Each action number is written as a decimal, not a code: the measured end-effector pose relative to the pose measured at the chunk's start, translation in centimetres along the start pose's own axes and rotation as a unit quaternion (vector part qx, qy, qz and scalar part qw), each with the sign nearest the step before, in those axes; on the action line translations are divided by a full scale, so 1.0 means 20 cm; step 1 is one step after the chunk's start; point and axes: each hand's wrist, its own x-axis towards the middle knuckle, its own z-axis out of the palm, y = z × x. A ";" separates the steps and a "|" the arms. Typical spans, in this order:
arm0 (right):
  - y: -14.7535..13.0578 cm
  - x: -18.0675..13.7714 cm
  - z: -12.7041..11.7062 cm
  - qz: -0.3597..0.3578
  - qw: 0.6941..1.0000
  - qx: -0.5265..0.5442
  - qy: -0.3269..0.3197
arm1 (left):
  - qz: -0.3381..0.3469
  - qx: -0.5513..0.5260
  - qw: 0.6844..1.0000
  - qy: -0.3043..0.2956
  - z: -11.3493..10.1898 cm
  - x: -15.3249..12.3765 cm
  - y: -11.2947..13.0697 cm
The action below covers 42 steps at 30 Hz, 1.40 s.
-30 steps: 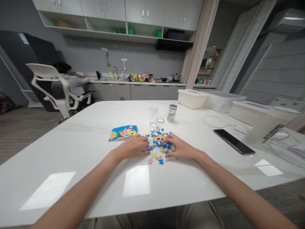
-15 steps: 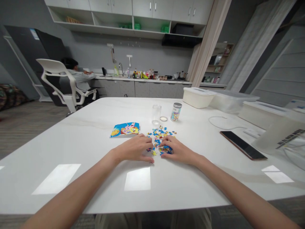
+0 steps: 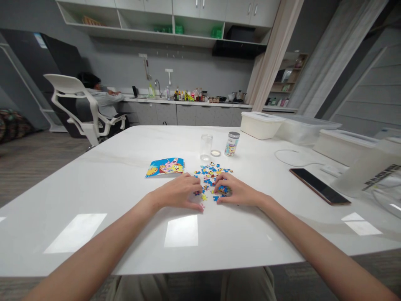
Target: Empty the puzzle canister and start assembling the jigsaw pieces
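A loose heap of small jigsaw puzzle pieces (image 3: 209, 172), blue, yellow and red, lies on the white table (image 3: 125, 234). At the heap's left edge rests my left hand (image 3: 182, 192), its thumb apart from the curled fingers; a small pink piece (image 3: 202, 206) is by the thumb tip. My right hand (image 3: 235, 190) arches over several blue pieces (image 3: 223, 190) on the right side, thumb and fingers apart. Neither hand visibly grips a piece. Left of the heap lies a blue cartoon picture sheet (image 3: 166, 166).
Behind the pieces stand a clear jar (image 3: 206, 146), its ring-shaped lid (image 3: 215, 153) and a printed canister (image 3: 232, 144). To the right are a phone (image 3: 318, 186), a white cable (image 3: 277, 156) and lidded plastic boxes (image 3: 261, 125). A person (image 3: 106, 102) sits at the far left beyond a white chair (image 3: 70, 90).
My right hand has shifted slightly to the right, opening a wider gap between the hands. My left hand stays nearly in place. The whole view has moved a little.
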 end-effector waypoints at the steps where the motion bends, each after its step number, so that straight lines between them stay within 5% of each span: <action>1: 0.00 0.00 0.00 0.000 1.000 0.001 0.004 | 0.000 -0.002 1.000 0.001 0.00 0.00 0.00; 29: -0.05 -0.01 0.00 -0.031 0.999 -0.031 0.021 | 0.002 -0.031 0.999 0.029 0.02 0.02 0.01; 36: -0.12 0.11 -0.07 -0.087 0.985 -0.115 -0.091 | -0.008 -0.029 0.999 0.034 0.05 0.00 -0.04; 42: -0.10 0.15 -0.03 -0.089 0.987 -0.124 -0.043 | -0.018 -0.017 0.999 0.037 0.07 -0.01 -0.04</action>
